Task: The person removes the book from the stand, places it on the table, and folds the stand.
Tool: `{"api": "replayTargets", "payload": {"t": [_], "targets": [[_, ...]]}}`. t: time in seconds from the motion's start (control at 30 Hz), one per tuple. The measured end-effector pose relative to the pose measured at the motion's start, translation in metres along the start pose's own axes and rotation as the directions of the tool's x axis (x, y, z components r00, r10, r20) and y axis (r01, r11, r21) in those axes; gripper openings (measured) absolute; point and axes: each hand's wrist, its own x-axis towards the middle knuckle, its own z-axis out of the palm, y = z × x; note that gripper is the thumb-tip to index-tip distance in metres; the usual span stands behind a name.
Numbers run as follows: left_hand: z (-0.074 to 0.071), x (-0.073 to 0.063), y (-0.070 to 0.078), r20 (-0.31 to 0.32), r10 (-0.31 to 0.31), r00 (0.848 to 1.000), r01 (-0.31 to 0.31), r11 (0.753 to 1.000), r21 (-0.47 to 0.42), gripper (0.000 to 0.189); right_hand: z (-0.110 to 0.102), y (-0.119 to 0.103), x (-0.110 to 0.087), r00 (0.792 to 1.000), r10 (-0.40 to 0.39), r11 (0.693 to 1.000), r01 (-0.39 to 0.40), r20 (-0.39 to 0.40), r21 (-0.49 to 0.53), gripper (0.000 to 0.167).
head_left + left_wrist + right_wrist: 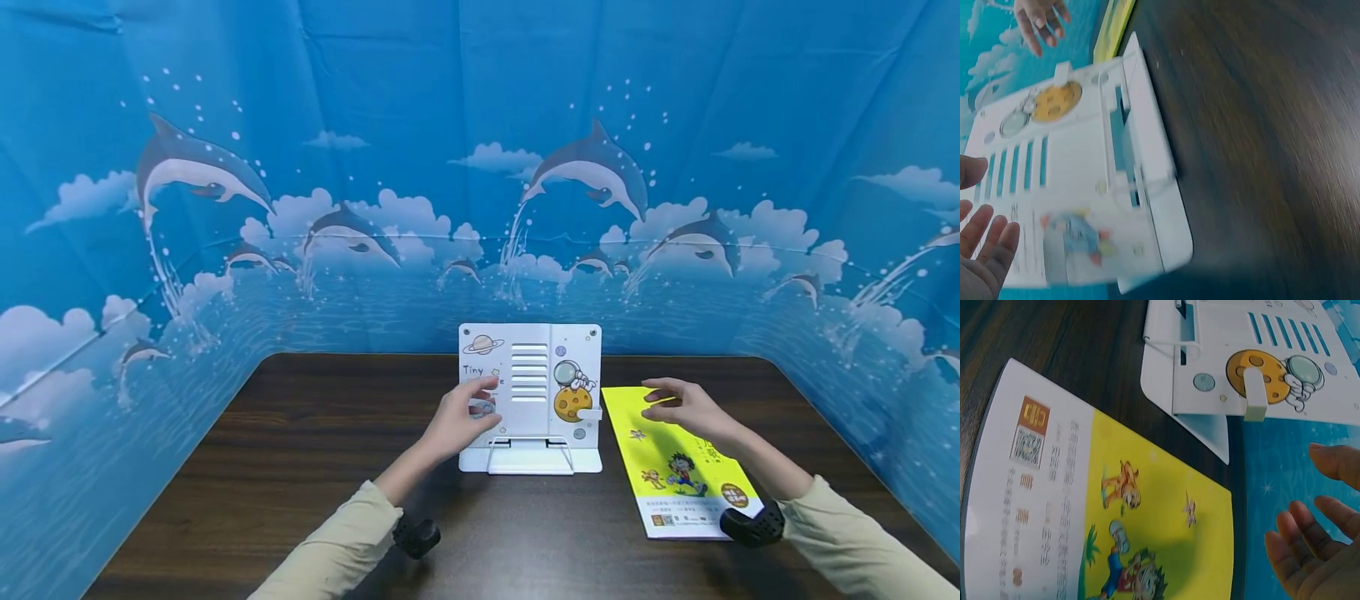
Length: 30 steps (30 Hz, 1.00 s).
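I see one rectangular, smooth, white, metal-looking book stand (530,422) on the dark wood-grained table (315,433), with five slots, a bent wire bar and printed planets. Before it, the left hand (465,414) holds nothing, fingers loosely curved, thumb apart; I cannot tell whether it touches the panel. It hides lettering below "Tiny". Just right of the stand lies one flat, yellow-and-white paper book (667,446), small print illegible, a corner covered by a black wrist device (752,527). The right hand (693,410) hangs above, fingers parted, grasping nothing. Two pale fabric sleeves (337,533) run out of view; behind, a creased blue dolphin-print backdrop (420,125) is cut off.
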Motion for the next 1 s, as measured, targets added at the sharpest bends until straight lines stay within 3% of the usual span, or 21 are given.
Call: {"api": "replayTargets", "payload": {"t": [0.2, 0.37, 0.63, 1.0], "targets": [[-0.016, -0.006, -0.010, -0.120, -0.027, 0.992, 0.030, 0.999, 0.023, 0.043, 0.009, -0.006, 0.007, 1.000, -0.008, 1.000, 0.008, 0.009, 0.015, 0.061], [-0.025, -0.010, -0.024, -0.169, -0.062, 0.984, 0.071, 0.996, 0.049, 0.044, 0.019, -0.013, 0.013, 0.999, -0.032, 0.998, 0.031, 0.017, 0.057, 0.063], [-0.031, -0.009, -0.036, -0.185, -0.137, 0.973, 0.144, 0.989, 0.026, 0.047, 0.037, -0.019, 0.026, 0.999, -0.031, 0.993, 0.032, -0.010, 0.110, 0.058], [-0.019, -0.001, -0.043, -0.186, -0.164, 0.969, 0.165, 0.986, -0.010, 0.049, 0.058, -0.019, 0.034, 0.986, -0.087, 0.987, 0.105, -0.140, 0.123, 0.039]]}}
